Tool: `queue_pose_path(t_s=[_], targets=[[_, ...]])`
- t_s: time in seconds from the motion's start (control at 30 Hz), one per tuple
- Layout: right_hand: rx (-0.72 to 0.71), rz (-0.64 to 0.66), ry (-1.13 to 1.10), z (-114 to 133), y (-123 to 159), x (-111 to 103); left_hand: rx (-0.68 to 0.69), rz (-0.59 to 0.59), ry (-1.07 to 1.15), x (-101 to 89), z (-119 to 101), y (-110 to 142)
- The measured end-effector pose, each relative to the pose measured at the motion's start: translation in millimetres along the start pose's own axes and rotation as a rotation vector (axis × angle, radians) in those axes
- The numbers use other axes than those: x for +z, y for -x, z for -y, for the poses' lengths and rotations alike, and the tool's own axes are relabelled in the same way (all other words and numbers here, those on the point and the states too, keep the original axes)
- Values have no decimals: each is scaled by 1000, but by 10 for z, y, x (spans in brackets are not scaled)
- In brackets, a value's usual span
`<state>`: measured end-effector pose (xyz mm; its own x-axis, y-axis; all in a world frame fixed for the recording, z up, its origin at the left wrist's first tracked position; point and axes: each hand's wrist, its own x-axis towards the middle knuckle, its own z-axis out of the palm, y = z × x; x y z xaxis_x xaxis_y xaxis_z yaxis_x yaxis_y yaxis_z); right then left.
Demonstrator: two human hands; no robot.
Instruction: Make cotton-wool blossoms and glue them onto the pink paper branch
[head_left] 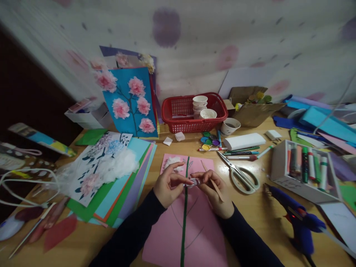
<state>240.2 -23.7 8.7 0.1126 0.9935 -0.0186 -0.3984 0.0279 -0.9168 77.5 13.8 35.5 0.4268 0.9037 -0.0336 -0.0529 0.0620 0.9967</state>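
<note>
My left hand point(170, 182) and my right hand point(218, 193) meet over a pink sheet point(205, 230). Between their fingertips they pinch a small pale, shiny crumpled piece point(194, 182); its material is hard to make out. A flat wooden stick point(216, 190) is also tucked in my right hand, slanting across the fingers. Down the sheet runs a green strip point(184, 222) like a stem, with thin pencil lines branching from it. At the sheet's upper left, partly behind my left hand, lies a white fluffy tuft point(172, 161).
Scissors point(239, 174) and a blue glue gun point(299, 218) lie on the right, near a marker box point(306, 167). Behind stand a red basket point(178, 128) with cups and a blue flower picture point(125, 94). Coloured sheets point(133, 196) and cotton wool point(118, 165) are left.
</note>
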Motion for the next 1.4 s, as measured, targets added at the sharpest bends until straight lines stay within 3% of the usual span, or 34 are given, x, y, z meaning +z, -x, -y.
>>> queue_pose_path(t_s=[0.2,0.4,0.73,0.93,1.13,1.4], targets=[[3,19,-2,28,17,22,-68,-14,19,13,-5,17],[-10,29,-5,24,27,17,67,9,-182,-48,-4,26],[-32,57,15,80,40,91,90,43,-95,-23,-73,68],[-85,8,43,75,47,81,39,-184,34,7,2,53],[-130,0,60,79,69,88,-182,-214,188,152,24,85],[-196,40,65,110,105,151,-112,-351,154,186,43,75]])
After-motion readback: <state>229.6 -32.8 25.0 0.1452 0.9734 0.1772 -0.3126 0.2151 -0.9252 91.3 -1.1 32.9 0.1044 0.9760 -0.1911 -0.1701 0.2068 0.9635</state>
